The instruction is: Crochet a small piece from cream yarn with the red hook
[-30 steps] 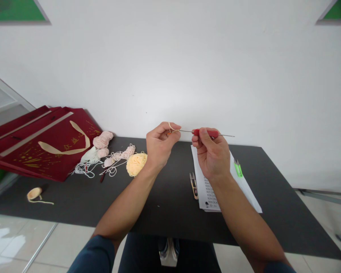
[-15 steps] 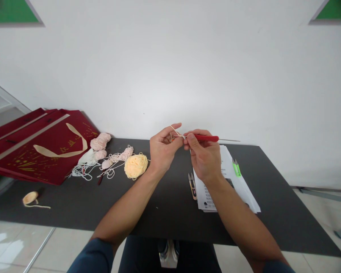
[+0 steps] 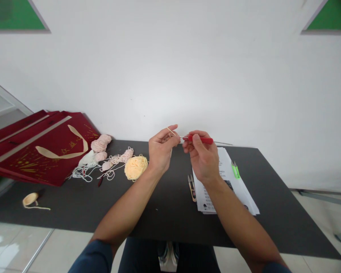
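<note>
Sheets (image 3: 238, 185) with unreadably small print

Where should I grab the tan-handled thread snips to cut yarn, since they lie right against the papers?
Probably by the tan handle of the thread snips, coming from the left, the bare table side. The blades point away toward the wall, and the paper stack crowds the right edge.

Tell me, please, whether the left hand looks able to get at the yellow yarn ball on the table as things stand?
Probably yes. The yellow yarn ball lies in the open on the table, just left of the left hand, with nothing between them. That hand is pinching a strand of yarn, though, so it isn't free.
</note>
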A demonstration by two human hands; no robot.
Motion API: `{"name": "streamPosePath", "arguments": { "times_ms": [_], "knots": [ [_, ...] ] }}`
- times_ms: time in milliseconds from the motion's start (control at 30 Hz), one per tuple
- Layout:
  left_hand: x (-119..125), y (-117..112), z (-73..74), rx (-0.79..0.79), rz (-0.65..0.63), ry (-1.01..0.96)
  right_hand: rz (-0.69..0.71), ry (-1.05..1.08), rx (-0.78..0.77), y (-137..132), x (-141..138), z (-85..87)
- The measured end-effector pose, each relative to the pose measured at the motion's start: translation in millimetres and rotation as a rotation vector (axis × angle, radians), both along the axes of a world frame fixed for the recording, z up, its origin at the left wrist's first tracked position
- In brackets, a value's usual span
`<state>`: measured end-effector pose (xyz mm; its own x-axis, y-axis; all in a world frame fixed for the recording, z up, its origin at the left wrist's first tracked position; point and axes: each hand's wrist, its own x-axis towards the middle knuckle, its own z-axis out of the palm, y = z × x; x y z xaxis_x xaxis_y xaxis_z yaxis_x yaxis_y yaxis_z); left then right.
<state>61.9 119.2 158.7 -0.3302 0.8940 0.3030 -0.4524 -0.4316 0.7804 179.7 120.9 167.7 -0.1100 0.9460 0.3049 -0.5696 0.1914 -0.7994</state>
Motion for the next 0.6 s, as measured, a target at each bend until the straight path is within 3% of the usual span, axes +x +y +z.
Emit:
{"name": "streamPosePath", "arguments": {
  "times_ms": [233,433,500,600],
  "knots": [
    [7.3,3.4,-4.9,-0.033,0.026,0.019,-0.180,-0.084,0.052,-1.2,-5.7,-7.9],
    [14.9,-5.1,9.4,-0.107,-0.075,-0.240,-0.472,-0.236,0.227,-16.9,-12.5,-13.5],
    [13.4,-6.9,13.2,-0.118,-0.117,-0.284,-0.488,-0.228,0.266,-16.7,-13.4,-15.7],
    [8.5,-6.8,15.4,-0.127,-0.181,-0.264,-0.375,-0.141,0.232,-10.1,-12.0,-16.7]
  ]
}}
